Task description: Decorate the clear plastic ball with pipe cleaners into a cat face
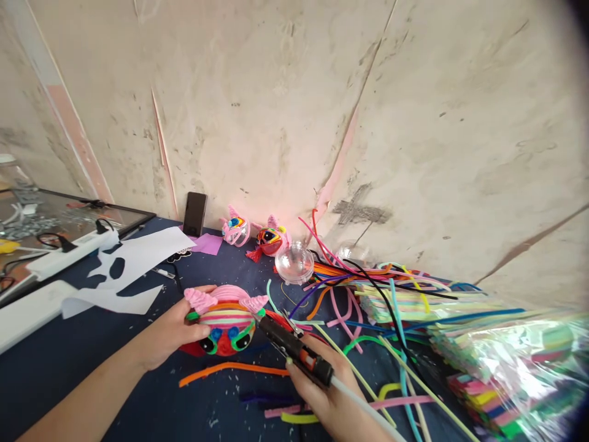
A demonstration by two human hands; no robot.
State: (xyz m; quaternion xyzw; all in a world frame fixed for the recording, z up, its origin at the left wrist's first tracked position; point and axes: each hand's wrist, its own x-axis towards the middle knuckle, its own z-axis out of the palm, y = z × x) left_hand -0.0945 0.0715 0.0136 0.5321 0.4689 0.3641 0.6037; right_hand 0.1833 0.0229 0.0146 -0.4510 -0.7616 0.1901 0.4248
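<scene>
My left hand grips a round pipe-cleaner animal head by its left side. The head has pink pointed ears, striped bands in pink, orange and yellow, and black eyes ringed in green. In my right hand is a black hot glue gun, its white cord trailing to the lower right. The gun's green-tipped nozzle points at the base of the head's right ear; whether they touch I cannot tell. An orange pipe cleaner lies on the dark blue tabletop just below the head.
Two similar small heads, one and another, stand by the wall near a phone. Right of them is a clear plastic ball. Pipe cleaners and plastic packs cover the right side. Cut paper and a power strip lie left.
</scene>
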